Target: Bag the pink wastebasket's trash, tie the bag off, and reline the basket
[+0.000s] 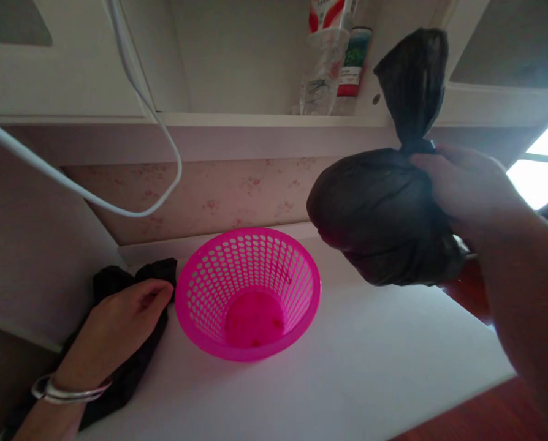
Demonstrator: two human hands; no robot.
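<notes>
My right hand point(462, 184) is closed round the twisted neck of a full black plastic bag point(384, 214), holding it up above the white tabletop at the right. The bag's loose top fans upward over my fingers. At the lower left, my left hand point(122, 318), with a silver bangle at the wrist, pinches a second black bag point(131, 380) that lies flat on the table. Between the two hands stands a pink perforated basket point(251, 353), with a few small dark specks at its bottom.
A white cable point(117, 211) loops down at the upper left. Above the flowered wall runs a white shelf point(237, 119) holding a clear plastic bottle point(322, 79) and a green-and-red can point(354, 64). The white table's point(347, 367) edge shows at right.
</notes>
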